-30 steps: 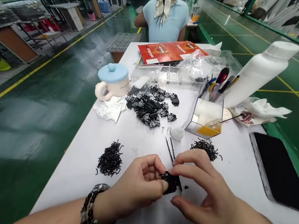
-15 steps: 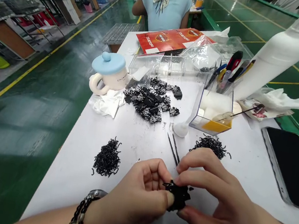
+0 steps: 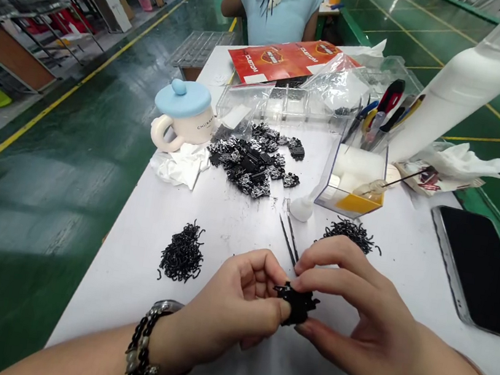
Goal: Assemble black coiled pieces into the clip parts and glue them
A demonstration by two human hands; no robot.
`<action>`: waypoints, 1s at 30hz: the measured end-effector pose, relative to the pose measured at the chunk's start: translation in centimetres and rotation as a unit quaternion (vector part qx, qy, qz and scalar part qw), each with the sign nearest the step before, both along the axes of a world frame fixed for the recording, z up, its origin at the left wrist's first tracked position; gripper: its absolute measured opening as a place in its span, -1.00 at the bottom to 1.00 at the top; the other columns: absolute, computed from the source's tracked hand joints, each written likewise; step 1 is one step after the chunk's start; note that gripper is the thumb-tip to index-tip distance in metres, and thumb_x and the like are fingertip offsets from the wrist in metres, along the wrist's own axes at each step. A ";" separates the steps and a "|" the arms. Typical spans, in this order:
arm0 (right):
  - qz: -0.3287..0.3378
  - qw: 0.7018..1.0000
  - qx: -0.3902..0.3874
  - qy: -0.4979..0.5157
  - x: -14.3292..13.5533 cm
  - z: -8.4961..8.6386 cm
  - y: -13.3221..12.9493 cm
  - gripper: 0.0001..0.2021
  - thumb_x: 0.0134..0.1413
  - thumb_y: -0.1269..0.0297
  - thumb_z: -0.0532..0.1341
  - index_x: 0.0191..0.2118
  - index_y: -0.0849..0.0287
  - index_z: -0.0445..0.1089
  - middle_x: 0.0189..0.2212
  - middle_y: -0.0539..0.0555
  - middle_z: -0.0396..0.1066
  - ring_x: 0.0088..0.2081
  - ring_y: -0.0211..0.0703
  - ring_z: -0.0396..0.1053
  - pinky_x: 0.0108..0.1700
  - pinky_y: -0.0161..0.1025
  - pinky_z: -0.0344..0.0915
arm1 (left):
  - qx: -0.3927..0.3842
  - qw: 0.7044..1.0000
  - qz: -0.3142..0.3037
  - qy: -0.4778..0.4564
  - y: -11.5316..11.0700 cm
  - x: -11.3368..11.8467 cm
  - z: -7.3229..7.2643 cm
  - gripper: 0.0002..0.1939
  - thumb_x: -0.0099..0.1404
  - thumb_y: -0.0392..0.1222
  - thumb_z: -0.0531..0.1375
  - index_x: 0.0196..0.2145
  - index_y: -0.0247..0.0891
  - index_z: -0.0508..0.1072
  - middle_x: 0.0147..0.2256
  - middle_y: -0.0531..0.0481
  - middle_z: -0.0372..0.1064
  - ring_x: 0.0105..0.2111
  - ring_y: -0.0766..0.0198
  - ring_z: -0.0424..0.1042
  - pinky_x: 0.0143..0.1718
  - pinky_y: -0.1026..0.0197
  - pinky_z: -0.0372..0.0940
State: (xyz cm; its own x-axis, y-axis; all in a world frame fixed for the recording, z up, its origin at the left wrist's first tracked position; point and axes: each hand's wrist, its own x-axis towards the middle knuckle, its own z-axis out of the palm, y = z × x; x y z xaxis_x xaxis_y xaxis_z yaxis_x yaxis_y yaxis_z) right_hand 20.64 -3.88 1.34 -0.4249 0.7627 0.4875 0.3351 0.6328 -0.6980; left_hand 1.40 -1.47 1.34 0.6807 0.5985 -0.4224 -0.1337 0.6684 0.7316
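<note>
Between thumb and finger, my left hand (image 3: 233,309) pinches a small flat black piece with jagged edges (image 3: 301,307). My right hand (image 3: 363,309) grips the same piece from the other side, fingertips at its top edge and thumb at its lower edge. Just beyond the fingers lie dark tweezers (image 3: 288,237), points toward me. A heap of small black curved pieces (image 3: 182,254) sits left of my hands, and a similar heap (image 3: 351,234) lies behind my right hand. Farther back is a pile of black and silver parts (image 3: 253,163).
A lidded mug (image 3: 189,120) and crumpled tissue (image 3: 182,164) stand at the left edge. Rightward are a tool holder (image 3: 353,180), a tall white bottle (image 3: 479,77) and a phone (image 3: 483,264). Clear trays (image 3: 284,107) lie behind; a person (image 3: 282,6) sits beyond.
The view has shifted slightly, so the table's things sit a little higher. Both hands keep hold of the black piece, with little change in grip.
</note>
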 end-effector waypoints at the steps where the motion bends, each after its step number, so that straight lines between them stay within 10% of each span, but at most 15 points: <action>1: -0.001 1.000 0.000 0.003 0.0 -0.1 0.0 -0.72 0.01 0.43 0.22 -0.11 0.22 0.29 -0.23 0.14 0.26 -0.18 -0.12 0.23 -0.15 -0.13 0.25 | 0.007 1.000 0.000 0.001 0.0 0.0 0.0 -0.82 0.08 -0.31 0.25 -0.37 -0.28 0.28 -0.62 0.17 0.18 -0.78 0.60 0.04 -0.78 0.53 0.00; 17: -0.020 0.997 0.078 0.011 -0.3 -0.1 0.3 -0.78 0.08 0.27 0.17 -0.15 0.23 0.31 -0.27 0.13 0.31 -0.24 -0.14 0.27 -0.19 -0.12 0.24 | 0.077 0.997 -0.007 0.030 0.1 0.0 0.1 -0.71 0.09 -0.13 0.29 -0.39 -0.28 0.23 -0.60 0.19 0.16 -0.77 0.61 -0.02 -0.77 0.50 -0.08; 25: -0.027 0.985 0.168 -0.032 -0.4 2.0 -0.5 -0.77 0.03 0.39 0.18 -0.14 0.28 0.29 -0.30 0.13 0.34 -0.28 -0.15 0.28 -0.24 -0.12 0.21 | 0.434 0.895 -0.039 0.091 0.6 -0.7 1.5 -0.83 0.22 -0.24 0.19 -0.21 -0.28 0.42 -0.36 -0.06 0.40 -0.40 0.31 0.37 -0.33 0.29 0.30; 30: -0.077 0.968 0.197 -0.135 4.0 3.1 -3.2 -0.72 0.02 0.46 0.13 -0.09 0.28 0.27 -0.27 0.17 0.36 -0.22 -0.09 0.30 -0.17 -0.07 0.25 | 0.457 0.884 -0.045 0.084 0.6 -1.0 2.9 -0.77 0.27 -0.22 0.15 -0.10 -0.23 0.40 -0.18 -0.14 0.40 -0.30 0.23 0.42 -0.24 0.22 0.35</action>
